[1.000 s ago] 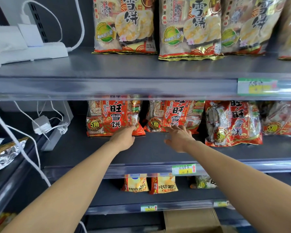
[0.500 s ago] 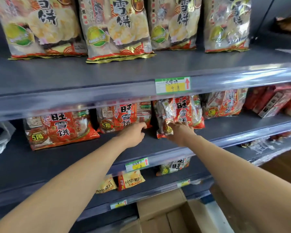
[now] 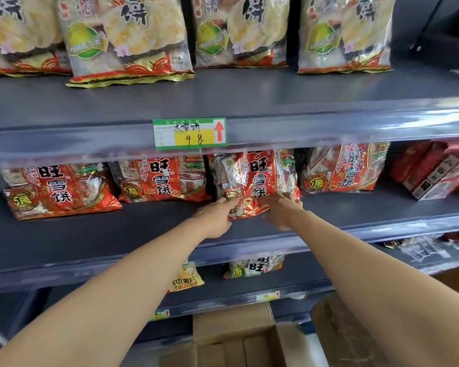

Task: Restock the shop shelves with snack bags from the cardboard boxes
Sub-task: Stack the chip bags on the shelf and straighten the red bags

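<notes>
A red rice-cracker snack bag (image 3: pixel 257 178) stands on the middle grey shelf (image 3: pixel 143 229), third in a row of similar red bags. My left hand (image 3: pixel 216 217) grips its lower left corner and my right hand (image 3: pixel 282 210) grips its lower right corner. The bag's bottom edge is partly hidden behind my fingers. Two matching red bags (image 3: pixel 56 189) (image 3: pixel 162 180) stand to its left and another (image 3: pixel 342 170) to its right. An open cardboard box (image 3: pixel 233 329) sits on the floor below.
Large pale rice-cracker bags (image 3: pixel 127 38) line the upper shelf, whose edge carries a green and yellow price label (image 3: pixel 190 133). Red boxes (image 3: pixel 435 170) lie at the right of the middle shelf. Small yellow and red bags (image 3: pixel 186 276) sit on the lower shelf. A second cardboard box (image 3: pixel 339 327) stands at right.
The view has shifted to the right along the shelves. My hands have moved right from the earlier bags, and both now hold the third red bag by its lower corners.
</notes>
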A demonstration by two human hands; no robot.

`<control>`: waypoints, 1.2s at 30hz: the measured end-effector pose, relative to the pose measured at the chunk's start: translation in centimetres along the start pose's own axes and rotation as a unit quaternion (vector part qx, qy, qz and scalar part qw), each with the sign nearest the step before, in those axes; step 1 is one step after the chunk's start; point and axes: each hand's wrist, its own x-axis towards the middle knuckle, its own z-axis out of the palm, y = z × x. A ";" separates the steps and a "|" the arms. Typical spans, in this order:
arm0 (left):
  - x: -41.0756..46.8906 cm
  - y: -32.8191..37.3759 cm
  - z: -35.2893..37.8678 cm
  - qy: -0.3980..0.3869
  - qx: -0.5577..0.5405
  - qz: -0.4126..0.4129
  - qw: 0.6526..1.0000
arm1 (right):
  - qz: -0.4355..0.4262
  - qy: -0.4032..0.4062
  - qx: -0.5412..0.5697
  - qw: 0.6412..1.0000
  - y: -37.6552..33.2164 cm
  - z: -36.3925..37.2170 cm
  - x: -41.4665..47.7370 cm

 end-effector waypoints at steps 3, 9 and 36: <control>1.4 0.1 0.3 0.008 0.024 -0.025 0.999 | -0.016 -0.005 0.004 1.000 1.0 0.0 1.5; 3.8 -0.3 -0.1 0.011 0.031 -0.096 0.995 | -0.062 0.000 0.056 0.997 1.3 0.2 5.0; 9.6 5.3 2.2 0.057 -0.162 -0.097 0.980 | 0.090 0.033 -0.006 0.995 16.5 -0.4 6.6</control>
